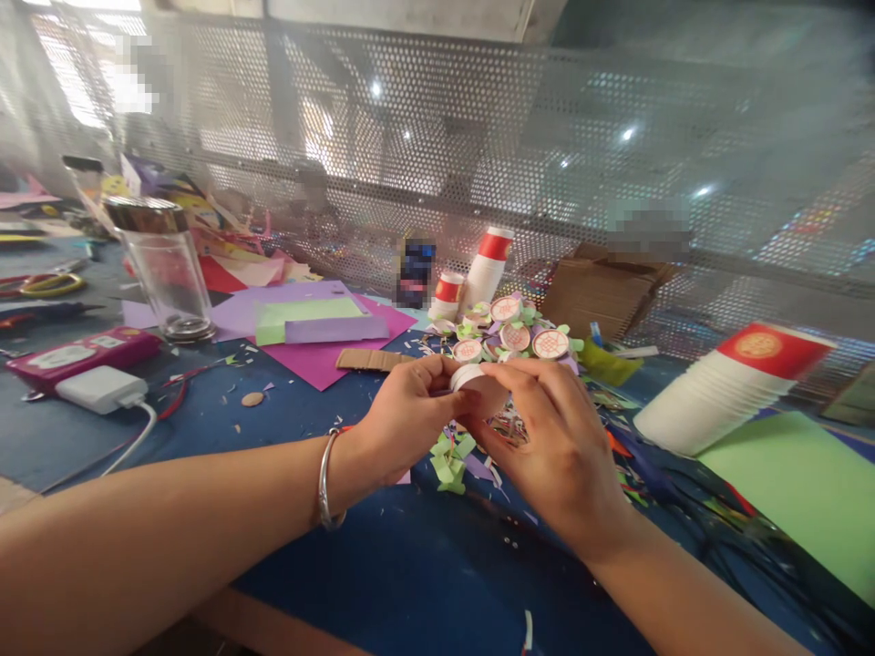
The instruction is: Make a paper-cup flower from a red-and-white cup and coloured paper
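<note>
Between my hands is a small white round paper piece (pixel 487 397), apparently a cut-down paper cup bottom. My left hand (pixel 415 412), with a silver bangle at the wrist, pinches its left edge. The fingers of my right hand (pixel 557 437) close on its right side and underside, hiding part of it. Just beyond it lies a pile of small paper discs (pixel 514 337) with red printed patterns, mixed with green and purple paper bits. Below my fingers rests a folded light-green paper shape (pixel 451 463) on the blue table.
Stacked red-and-white paper cups lean at right (pixel 731 392) and stand behind the pile (pixel 488 264). Left are a glass jar (pixel 168 282), a magenta power strip (pixel 86 353) with a white charger, and coloured paper (pixel 311 372). Dark cables (pixel 697 519) and green paper (pixel 807 483) lie at right.
</note>
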`<state>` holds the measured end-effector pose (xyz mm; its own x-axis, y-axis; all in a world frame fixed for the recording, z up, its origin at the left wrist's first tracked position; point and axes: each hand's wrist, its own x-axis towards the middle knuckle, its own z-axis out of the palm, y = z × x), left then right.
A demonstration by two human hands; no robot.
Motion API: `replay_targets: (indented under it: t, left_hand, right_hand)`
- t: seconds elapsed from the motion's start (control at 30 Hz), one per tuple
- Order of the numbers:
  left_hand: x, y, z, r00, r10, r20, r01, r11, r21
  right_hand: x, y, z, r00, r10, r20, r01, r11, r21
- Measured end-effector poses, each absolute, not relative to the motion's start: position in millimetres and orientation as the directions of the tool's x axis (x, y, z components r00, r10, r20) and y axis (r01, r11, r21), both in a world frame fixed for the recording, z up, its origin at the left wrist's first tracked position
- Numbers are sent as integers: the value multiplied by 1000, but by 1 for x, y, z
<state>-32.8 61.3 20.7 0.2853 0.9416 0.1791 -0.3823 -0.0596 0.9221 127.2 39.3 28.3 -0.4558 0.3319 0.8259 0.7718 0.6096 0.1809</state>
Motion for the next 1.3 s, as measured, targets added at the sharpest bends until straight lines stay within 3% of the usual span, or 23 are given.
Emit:
replay_targets:
  t: [0.27,0.53,1.3]
  left_hand:
    - [-34,64,20,320,932,168,-393,-31,919]
    - [-33,66,17,310,919,245,-375,-118,920]
    - [-37,59,35,320,940,114,-498,65,865]
  right_hand:
    - [129,42,27,-485,335,808,747,639,183]
    - [130,42,28,-482,354,801,743,650,160]
    - [129,38,29,-498,321,805,734,651,194]
